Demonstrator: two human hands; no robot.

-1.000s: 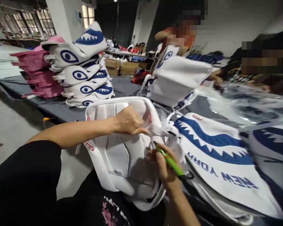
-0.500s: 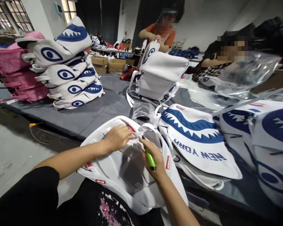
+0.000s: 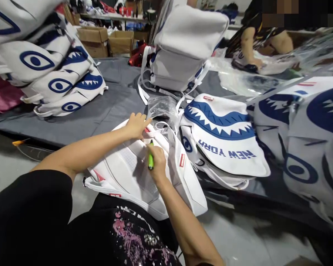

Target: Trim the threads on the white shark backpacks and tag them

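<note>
A white bag (image 3: 127,166) with small red labels lies tilted across my lap and the table edge. My left hand (image 3: 137,125) is at its upper edge, fingers bent over the fabric beside a red tag. In my right hand (image 3: 157,159) is a green tool (image 3: 150,157) with dark ends, pointing up over the bag; the fingers are wrapped round it. A crumpled clear plastic piece (image 3: 162,107) rests just beyond the bag, near white straps.
White shark-print bags (image 3: 222,136) lie at the right, and more are stacked at the left (image 3: 58,85). Plain white bags (image 3: 180,48) stand on the grey table (image 3: 113,79) ahead. Past clear plastic sheets, a person's arm (image 3: 248,48) reaches down. Cardboard boxes (image 3: 93,40) are behind.
The view has tipped down and come closer. My left hand now lies flatter on the bag's top edge, and my right hand with the green tool has shifted left over the bag.
</note>
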